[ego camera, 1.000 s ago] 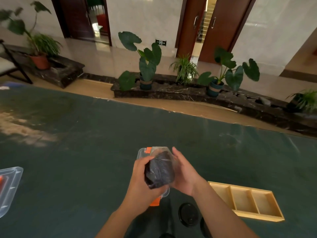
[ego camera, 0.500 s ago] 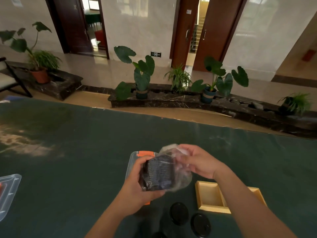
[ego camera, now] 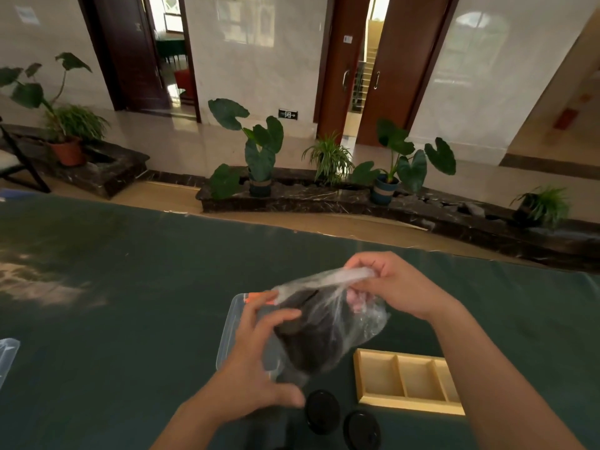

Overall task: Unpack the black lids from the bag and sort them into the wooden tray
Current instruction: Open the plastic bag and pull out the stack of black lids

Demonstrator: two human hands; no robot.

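Note:
A clear plastic bag (ego camera: 328,323) full of stacked black lids hangs above the green table. My left hand (ego camera: 256,362) grips the bag's lower left side. My right hand (ego camera: 393,287) pinches the bag's stretched top edge, fingers partly inside the opening. Two loose black lids (ego camera: 323,411) (ego camera: 362,430) lie flat on the table just below the bag. The wooden tray (ego camera: 406,405), with three empty compartments showing, sits to the right of those lids; my right forearm hides its far right end.
A clear plastic box with an orange clip (ego camera: 233,326) lies on the table behind the bag. Another clear container (ego camera: 6,355) pokes in at the left edge. The green table (ego camera: 113,303) stretches back to a planter ledge.
My right hand moved from cupping the bag to pulling its top up and to the right, stretching it open. The bag tilted. The view shifted, showing more of the tray.

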